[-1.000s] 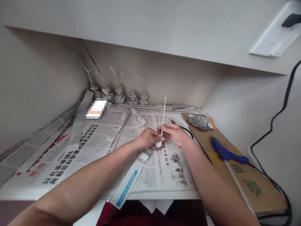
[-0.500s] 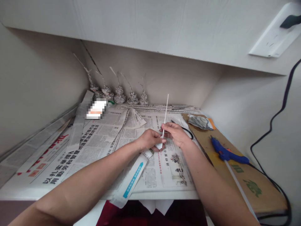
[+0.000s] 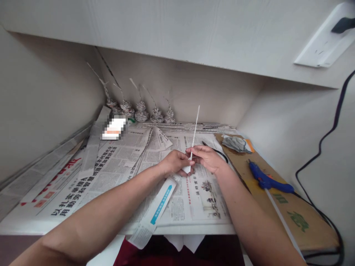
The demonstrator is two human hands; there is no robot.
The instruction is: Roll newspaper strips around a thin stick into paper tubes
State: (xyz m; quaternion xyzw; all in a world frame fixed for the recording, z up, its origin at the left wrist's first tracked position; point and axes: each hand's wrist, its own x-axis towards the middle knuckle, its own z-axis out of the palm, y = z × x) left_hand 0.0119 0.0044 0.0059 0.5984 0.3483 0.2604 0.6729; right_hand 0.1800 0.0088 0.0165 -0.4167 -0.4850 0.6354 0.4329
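Between my two hands a strip of newspaper runs up into a thin rolled paper tube that points away from me. My left hand is closed on the strip where it turns into the roll. The fingers of my right hand pinch the rolled tube just above. From my left hand the flat tail of the strip, with a blue printed arrow, hangs toward the table's front edge. Both hands are over the spread newspaper.
Several gourd-shaped woven paper pieces stand along the back wall. Rolled paper sticks lie beside them. On cardboard at right rest a blue glue gun and a crumpled packet. A phone-like blurred item lies left.
The rolled tube reaches slightly farther up, and the flat tail has drawn a little toward my hands and turned. Both hands stay nearly in place, with the fingers shifted slightly.
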